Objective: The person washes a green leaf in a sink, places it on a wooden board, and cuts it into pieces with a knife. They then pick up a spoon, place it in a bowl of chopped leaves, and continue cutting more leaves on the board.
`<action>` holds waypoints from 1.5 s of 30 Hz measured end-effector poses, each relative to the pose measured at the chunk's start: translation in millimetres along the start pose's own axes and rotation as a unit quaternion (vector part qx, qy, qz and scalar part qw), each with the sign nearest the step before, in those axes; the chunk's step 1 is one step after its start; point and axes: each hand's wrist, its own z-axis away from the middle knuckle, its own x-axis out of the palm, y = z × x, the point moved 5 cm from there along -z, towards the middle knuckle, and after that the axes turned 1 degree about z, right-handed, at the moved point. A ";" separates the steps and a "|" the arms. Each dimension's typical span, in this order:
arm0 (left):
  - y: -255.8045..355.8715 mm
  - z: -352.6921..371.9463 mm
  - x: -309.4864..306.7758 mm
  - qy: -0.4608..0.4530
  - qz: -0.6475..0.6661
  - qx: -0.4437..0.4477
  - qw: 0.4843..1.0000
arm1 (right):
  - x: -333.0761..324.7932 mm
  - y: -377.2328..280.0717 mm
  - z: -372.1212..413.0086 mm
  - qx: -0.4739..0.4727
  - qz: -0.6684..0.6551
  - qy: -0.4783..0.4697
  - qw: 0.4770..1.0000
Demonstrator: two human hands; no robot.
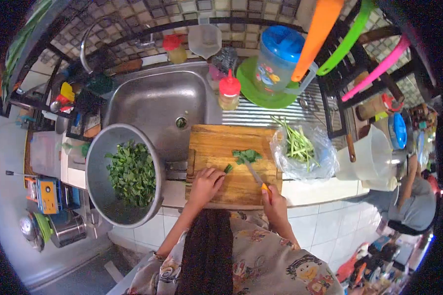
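My right hand (275, 205) is closed round the yellow-orange handle of a knife (255, 173). Its blade points away from me, with the tip at a small heap of cut green leaves (247, 156) on the wooden cutting board (216, 140). On the board's left part rests my left hand (206, 186), fingers curled together. A short piece of leafy greens (228, 168) sticks out at those fingertips; the rest of it is hidden by the hand. Left of the board, a large grey basin (96, 169) holds many chopped leaves (132, 172).
A clear plastic bag (285, 164) with pale green stems (299, 143) lies right of the board. Behind are a steel sink (155, 93), a red-capped bottle (229, 93) and a blue-lidded jug (278, 61) on a green plate (248, 81). Another person (413, 201) is at far right.
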 end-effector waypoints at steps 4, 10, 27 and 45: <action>-1.8 -1.6 -0.1 -0.029 -0.027 -0.007 0.999 | -5.5 2.7 5.7 0.071 -0.015 -0.005 0.997; -2.9 -4.5 -1.7 -0.024 0.036 0.007 0.999 | -8.6 11.0 14.9 0.058 -0.018 0.049 0.997; -6.1 -11.3 -0.8 -0.058 0.061 0.002 0.996 | 13.2 -13.3 -3.9 0.018 0.023 0.010 1.000; -10.9 -19.0 -0.3 -0.140 0.042 -0.056 0.988 | -7.8 10.9 -4.6 0.142 0.022 0.053 0.988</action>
